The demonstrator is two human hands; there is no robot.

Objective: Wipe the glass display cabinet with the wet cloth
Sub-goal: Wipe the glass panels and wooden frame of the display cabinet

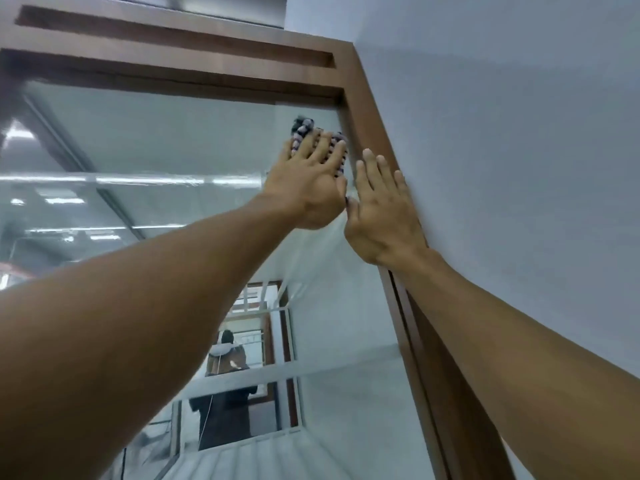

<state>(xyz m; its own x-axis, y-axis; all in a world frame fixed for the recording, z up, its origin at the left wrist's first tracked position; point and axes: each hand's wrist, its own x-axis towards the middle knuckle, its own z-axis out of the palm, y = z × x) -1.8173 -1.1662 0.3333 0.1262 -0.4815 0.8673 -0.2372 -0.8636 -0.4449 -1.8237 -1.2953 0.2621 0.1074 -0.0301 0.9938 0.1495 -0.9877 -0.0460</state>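
Cloth [300, 128] lies pinned near the top right corner of the cabinet glass [173, 140] under the flat, spread left hand [311, 181], while the right hand [384, 216], fingers straight, leans on the wooden frame [363, 109], probably for balance.

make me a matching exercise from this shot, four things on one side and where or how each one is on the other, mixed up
Column one
1. left hand
2. right hand
3. cloth
4. wooden frame

Column two
a. brown, runs around the glass
b. lies flat along the frame's right side, holds nothing
c. pressed onto the glass near its top right corner
d. fingers straight and spread, pressing the cloth

Pairs: 1-d, 2-b, 3-c, 4-a
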